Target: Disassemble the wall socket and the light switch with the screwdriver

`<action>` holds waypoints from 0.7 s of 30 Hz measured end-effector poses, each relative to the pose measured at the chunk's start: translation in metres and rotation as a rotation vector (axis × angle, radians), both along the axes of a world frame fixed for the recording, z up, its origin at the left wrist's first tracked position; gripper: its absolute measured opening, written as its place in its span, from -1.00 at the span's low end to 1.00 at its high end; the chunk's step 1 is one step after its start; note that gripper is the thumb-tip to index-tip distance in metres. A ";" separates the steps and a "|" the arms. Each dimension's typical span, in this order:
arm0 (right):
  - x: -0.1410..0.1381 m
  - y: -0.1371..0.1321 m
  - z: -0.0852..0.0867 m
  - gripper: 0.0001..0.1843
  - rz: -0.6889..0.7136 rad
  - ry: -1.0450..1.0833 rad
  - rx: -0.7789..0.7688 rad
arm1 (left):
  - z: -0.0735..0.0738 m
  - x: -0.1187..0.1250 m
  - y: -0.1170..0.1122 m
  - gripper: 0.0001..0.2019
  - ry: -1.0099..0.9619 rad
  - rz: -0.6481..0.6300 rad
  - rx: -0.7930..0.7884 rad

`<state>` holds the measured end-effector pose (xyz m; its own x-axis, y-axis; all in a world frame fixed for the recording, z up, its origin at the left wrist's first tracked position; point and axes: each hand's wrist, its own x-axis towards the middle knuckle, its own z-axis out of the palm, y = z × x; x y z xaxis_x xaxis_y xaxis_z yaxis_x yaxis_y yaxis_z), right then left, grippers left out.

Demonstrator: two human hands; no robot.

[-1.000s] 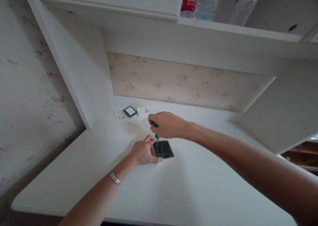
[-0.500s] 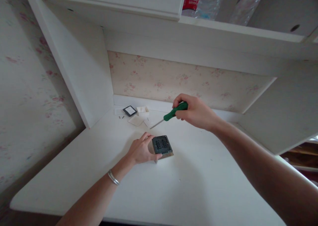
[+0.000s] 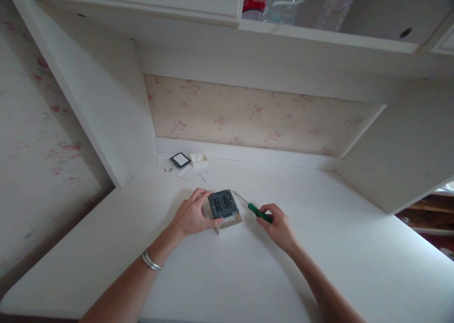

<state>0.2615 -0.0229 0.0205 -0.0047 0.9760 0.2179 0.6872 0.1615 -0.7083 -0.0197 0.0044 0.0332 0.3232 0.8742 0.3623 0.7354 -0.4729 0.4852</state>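
Note:
My left hand [image 3: 193, 214] grips a dark grey wall socket plate [image 3: 222, 204] by its left side, thumb at the near edge and fingers at the far corner. Under the plate is a white mounting box [image 3: 230, 220], whose near side shows below it; the plate looks raised and tilted off the box. My right hand [image 3: 278, 223] is closed around the green handle of a screwdriver [image 3: 256, 211]. The screwdriver's metal shaft points up and left, its tip close to the plate's far right corner. I cannot tell whether the tip touches it.
At the back left of the white desk [image 3: 170, 275] lie a black-framed cover plate [image 3: 180, 160], a small white box [image 3: 199, 160], a flat white piece [image 3: 189, 173] and two small screws [image 3: 168, 170]. Overhead, a shelf holds plastic bottles [image 3: 255, 0].
My right hand has come down and nearer with the screwdriver, from above and behind the plate to its right side. My left hand has tilted the plate up, showing more of the white box.

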 end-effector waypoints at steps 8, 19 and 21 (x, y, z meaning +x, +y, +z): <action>-0.016 0.002 -0.015 -0.83 0.185 0.057 -0.051 | -0.004 0.002 -0.002 -0.32 -0.017 -0.036 0.017; -0.055 0.031 0.005 -0.62 0.010 0.320 -0.066 | -0.005 0.005 0.000 -0.31 -0.096 -0.086 0.013; -0.061 0.033 0.005 -0.61 0.072 0.451 -0.099 | -0.006 0.005 0.000 -0.31 -0.153 -0.086 0.003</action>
<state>0.2009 0.0098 0.0257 0.0008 0.9929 0.1192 0.2971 0.1136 -0.9481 -0.0146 0.0048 0.0275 0.3376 0.8448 0.4151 0.6101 -0.5322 0.5870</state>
